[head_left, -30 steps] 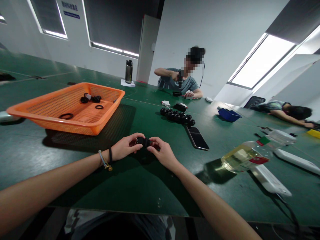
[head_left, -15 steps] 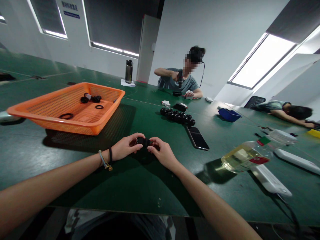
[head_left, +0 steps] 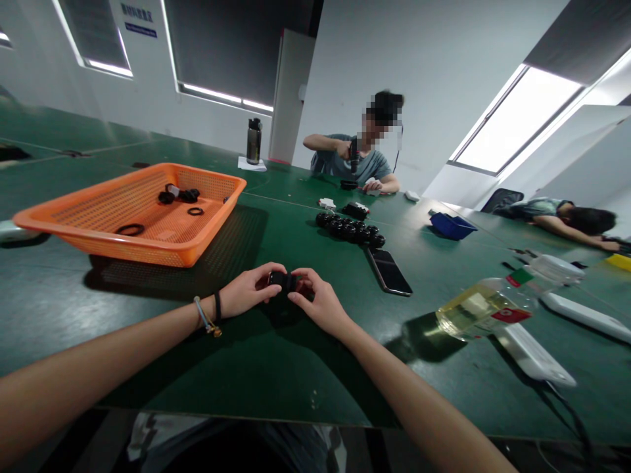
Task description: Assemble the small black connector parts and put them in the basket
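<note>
Between my hands, just above the green table (head_left: pixel 217 374), is a small black part (head_left: pixel 282 281), rounded and glossy on its left side; its exact kind I cannot make out. My left hand (head_left: pixel 250 289) pinches its left end between thumb and fingers. On its right end close the thumb and fingertips of my right hand (head_left: pixel 318 299). The fingers cover much of the part. Farther up the table lies a cluster of glossy black round parts (head_left: pixel 350 230), with a phone (head_left: pixel 389 270) beside it.
An orange basket (head_left: pixel 192 246) with black rings and a black bundle stands left. To the right are a bottle of yellow liquid (head_left: pixel 473 309), a white power strip (head_left: pixel 535 355) and a blue bin (head_left: pixel 452 225). Across the table a person (head_left: pixel 377 161) holds a power drill (head_left: pixel 354 154).
My right hand has shifted slightly left along the black part, its fingers closing further over the right end. My left hand stays nearly still.
</note>
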The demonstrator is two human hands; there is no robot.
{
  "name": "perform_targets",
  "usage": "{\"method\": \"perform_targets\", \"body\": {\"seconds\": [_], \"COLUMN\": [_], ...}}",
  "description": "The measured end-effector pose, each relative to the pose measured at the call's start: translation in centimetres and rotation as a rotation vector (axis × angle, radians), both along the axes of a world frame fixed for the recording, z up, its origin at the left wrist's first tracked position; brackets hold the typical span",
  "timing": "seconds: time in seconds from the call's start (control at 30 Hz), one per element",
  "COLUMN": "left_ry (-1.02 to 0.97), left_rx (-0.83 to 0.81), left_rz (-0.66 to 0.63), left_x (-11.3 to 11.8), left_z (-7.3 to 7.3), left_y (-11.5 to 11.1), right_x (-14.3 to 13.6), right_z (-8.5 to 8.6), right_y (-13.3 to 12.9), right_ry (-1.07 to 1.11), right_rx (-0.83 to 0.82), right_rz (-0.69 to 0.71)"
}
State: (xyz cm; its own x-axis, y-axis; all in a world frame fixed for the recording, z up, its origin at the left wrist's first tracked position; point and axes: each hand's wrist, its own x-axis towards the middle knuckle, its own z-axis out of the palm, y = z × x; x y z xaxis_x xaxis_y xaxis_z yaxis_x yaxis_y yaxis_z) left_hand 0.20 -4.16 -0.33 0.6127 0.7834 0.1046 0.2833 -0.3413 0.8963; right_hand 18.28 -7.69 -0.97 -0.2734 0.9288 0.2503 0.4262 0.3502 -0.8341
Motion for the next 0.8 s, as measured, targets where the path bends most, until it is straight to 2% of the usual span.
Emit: {"method": "perform_targets", "body": {"seconds": [0.8], "left_ry": [0.029], "left_rx": [0.045], "left_rz": [-0.001], "left_x": [-0.05], "left_z": [-0.13], "left_y": [0.05], "right_x": [-0.15], "right_z": [-0.07], "right_y": [0.01], "right_ry": [-0.033], "right_rx": [0.006], "right_rz": [-0.011]}}
